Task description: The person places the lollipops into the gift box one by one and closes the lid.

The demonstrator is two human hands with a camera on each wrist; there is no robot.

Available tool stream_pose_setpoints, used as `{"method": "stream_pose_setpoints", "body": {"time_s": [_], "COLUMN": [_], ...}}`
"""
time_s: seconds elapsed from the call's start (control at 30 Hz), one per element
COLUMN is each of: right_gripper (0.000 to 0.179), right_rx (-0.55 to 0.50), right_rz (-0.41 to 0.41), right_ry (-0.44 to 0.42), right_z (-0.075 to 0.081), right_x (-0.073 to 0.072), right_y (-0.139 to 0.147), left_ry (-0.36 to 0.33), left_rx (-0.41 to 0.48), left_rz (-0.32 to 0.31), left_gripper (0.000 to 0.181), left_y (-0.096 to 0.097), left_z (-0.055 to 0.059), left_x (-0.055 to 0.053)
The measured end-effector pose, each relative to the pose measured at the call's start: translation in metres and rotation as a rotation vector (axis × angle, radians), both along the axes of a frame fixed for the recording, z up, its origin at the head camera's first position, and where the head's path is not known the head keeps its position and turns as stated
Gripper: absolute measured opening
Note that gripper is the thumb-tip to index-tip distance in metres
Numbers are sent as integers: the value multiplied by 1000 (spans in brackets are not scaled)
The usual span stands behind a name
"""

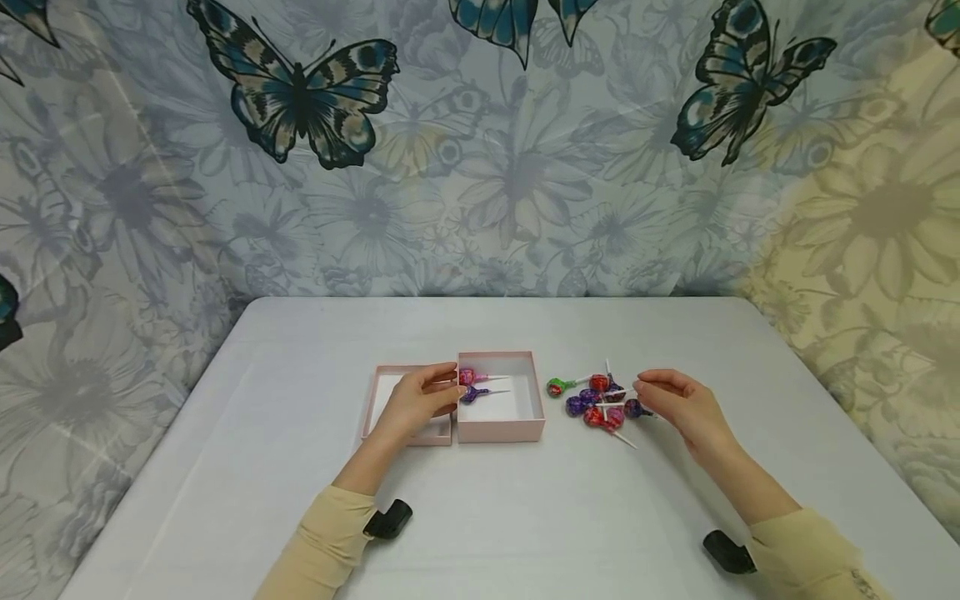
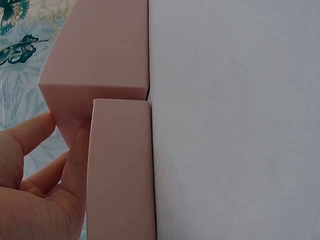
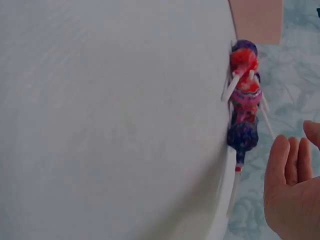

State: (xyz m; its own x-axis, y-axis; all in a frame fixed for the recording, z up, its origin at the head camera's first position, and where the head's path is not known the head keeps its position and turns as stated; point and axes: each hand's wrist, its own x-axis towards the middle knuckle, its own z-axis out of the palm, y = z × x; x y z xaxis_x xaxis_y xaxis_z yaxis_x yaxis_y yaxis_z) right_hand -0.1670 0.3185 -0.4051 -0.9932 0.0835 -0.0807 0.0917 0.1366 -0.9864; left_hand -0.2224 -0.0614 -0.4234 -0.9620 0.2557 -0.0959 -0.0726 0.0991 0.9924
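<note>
A pale pink box (image 1: pixel 501 431), open at the top, stands mid-table with a red-and-pink lollipop (image 1: pixel 467 377) and a purple lollipop (image 1: pixel 471 394) along its left inside. My left hand (image 1: pixel 422 402) grips the box's left wall; in the left wrist view the thumb is at the rim and a finger lies against the outer side. Right of the box is a pile of wrapped lollipops (image 1: pixel 594 417), red, purple and green. At the pile's right edge hovers my right hand (image 1: pixel 690 414), its fingertips close to a white stick. The right wrist view shows those fingers apart from the thumb.
A shallow pink box lid (image 1: pixel 369 410) lies against the box's left side, partly behind my left hand. The white table (image 1: pixel 480 517) has its far edge near a butterfly-patterned cloth (image 1: pixel 517 208). A black wrist camera sits on each sleeve.
</note>
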Motion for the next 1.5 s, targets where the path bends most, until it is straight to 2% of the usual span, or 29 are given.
{"method": "stream_pose_setpoints", "body": {"time_s": [0.1, 0.2, 0.3, 0.4, 0.53, 0.63, 0.93, 1.2, 1.5], "right_gripper": [44, 49, 47, 42, 31, 25, 26, 25, 24], "right_rx": [166, 241, 326, 518, 780, 871, 985, 987, 970], "right_rz": [4, 12, 22, 24, 33, 65, 148, 131, 77], "right_ry": [-12, -4, 11, 46, 144, 201, 254, 247, 269], "right_z": [-3, -6, -9, -11, -10, -8, -9, -8, -4], "right_x": [1, 1, 1, 1, 1, 0, 0, 0, 7], "right_y": [8, 13, 17, 18, 17, 14, 6, 4, 4], "left_ry": [-5, -7, 0, -7, -14, -10, -10, -9, 0], "left_rx": [2, 13, 15, 2, -15, -3, 27, 18, 26], "left_rz": [9, 13, 9, 4, -1, 1, 18, 33, 34], "left_gripper": [51, 51, 51, 51, 51, 51, 50, 50, 48], "left_y": [-1, -2, -2, -2, -1, -1, 0, 0, 0], "left_z": [0, 0, 0, 1, 1, 2, 3, 3, 2], "left_x": [-1, -1, -1, 0, 0, 0, 0, 0, 0]}}
